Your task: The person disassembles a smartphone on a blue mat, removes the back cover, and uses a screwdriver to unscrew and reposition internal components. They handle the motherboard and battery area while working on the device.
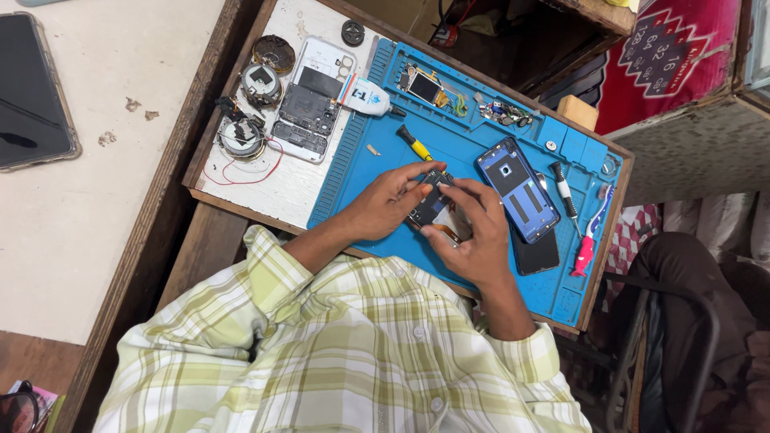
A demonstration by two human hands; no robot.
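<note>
Both the left hand and the right hand pinch a small dark phone part between their fingertips, held over the blue work mat. Just beyond the right hand lies an opened blue phone; a yellow-handled screwdriver lies above the left hand.

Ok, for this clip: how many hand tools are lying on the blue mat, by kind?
Screwdrivers: 2, a yellow-handled screwdriver and a grey-handled screwdriver
Toothbrushes: 1, a pink and white toothbrush
Total: 3, all on the blue mat
</note>
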